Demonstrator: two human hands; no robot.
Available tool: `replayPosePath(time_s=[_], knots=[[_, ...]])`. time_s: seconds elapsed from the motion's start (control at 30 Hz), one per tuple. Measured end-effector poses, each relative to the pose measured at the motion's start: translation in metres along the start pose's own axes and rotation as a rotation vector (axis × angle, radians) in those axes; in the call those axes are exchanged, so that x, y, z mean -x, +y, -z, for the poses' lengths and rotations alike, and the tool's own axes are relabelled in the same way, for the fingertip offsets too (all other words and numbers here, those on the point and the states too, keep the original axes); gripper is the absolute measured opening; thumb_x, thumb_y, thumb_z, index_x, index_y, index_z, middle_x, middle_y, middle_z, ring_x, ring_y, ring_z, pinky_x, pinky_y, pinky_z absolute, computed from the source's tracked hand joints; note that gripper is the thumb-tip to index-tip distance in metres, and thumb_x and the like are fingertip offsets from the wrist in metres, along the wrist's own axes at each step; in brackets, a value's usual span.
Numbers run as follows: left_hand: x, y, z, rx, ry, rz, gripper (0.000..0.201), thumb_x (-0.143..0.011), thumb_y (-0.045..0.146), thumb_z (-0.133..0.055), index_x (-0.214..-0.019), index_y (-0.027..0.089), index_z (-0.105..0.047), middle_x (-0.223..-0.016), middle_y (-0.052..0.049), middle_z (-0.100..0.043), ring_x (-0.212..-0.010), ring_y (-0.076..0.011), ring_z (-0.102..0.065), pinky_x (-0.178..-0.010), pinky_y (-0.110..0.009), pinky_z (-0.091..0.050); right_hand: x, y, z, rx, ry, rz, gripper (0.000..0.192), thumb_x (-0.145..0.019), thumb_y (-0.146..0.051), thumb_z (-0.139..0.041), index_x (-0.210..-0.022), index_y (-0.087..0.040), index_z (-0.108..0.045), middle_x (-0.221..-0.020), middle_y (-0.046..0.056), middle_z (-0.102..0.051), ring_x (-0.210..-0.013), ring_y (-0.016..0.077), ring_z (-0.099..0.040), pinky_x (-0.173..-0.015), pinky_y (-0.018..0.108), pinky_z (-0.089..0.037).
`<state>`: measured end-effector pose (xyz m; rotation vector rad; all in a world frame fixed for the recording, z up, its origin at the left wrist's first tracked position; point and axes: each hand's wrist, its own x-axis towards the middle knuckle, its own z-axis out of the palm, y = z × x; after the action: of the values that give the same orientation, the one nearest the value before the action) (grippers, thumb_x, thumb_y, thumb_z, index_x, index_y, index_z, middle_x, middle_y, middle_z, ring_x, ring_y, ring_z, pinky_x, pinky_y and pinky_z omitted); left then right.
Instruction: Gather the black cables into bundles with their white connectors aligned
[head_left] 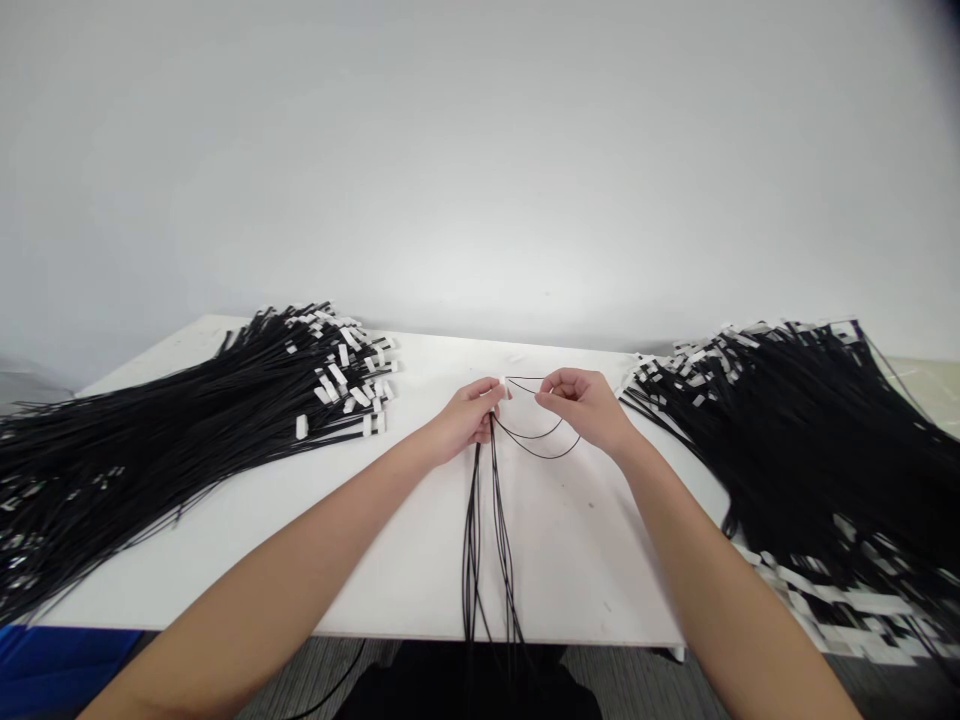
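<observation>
- A small white connector [502,386] is pinched by the left hand [469,418], steadying it above the white table [375,540].
- One thin black wire [534,447] is gripped by the right hand [589,405], its end held toward the connector.
- Wire bundles [150,440] are heaped on both sides, within reach.

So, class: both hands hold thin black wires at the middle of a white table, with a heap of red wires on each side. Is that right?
Not quite. The head view shows both heaps are black wires with white tags, not red. The left hand and right hand do hold thin black wires mid-table.

bright, even light | soft shadows | edges bowed | corners dim
</observation>
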<state>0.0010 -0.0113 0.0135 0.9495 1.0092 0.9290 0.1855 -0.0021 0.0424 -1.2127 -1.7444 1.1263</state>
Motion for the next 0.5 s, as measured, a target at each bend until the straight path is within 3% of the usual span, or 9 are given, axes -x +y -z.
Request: replayPosePath(time_s=[0.13,0.33,0.5], knots=[[-0.0004,-0.0002,0.0009,0.014,-0.010,0.003,0.027,-0.071,0.045,-0.058,-0.079,0.020,-0.054,-0.059,0.004,-0.037,-0.039,-0.0013,-0.024,-0.035,-0.014,-0.017,-0.0008,0.0010,-0.0004,0.001,0.016,0.013,0.018,-0.068,-0.036,-0.061,-0.069,-0.018,-0.055,-0.048,-0.006,-0.039,-0.044,0.0060,-0.028,-0.043,0.022,-0.021],[-0.0006,-0.0013,0.0020,-0.003,-0.061,-0.004,0.026,-0.071,0.045,-0.059,-0.078,0.019,-0.054,-0.057,0.005,-0.036,-0.040,-0.0021,-0.025,-0.035,-0.014,-0.018,-0.0023,0.0026,-0.0012,0.021,0.139,0.104,0.019,-0.072,-0.038,-0.058,-0.073,-0.020,-0.053,-0.050,-0.006,-0.037,-0.045,0.0070,-0.029,-0.044,0.022,-0.024],[0.0011,-0.0001,0.0027,0.003,-0.127,0.001,0.025,-0.072,0.043,-0.059,-0.078,0.019,-0.054,-0.057,0.004,-0.038,-0.040,-0.0023,-0.024,-0.036,-0.015,-0.018,0.0000,0.0023,-0.0047,0.284,0.228,0.275,0.017,-0.079,-0.037,-0.052,-0.080,-0.022,-0.059,-0.058,-0.002,-0.048,-0.049,0.0089,-0.034,-0.051,0.024,-0.033]])
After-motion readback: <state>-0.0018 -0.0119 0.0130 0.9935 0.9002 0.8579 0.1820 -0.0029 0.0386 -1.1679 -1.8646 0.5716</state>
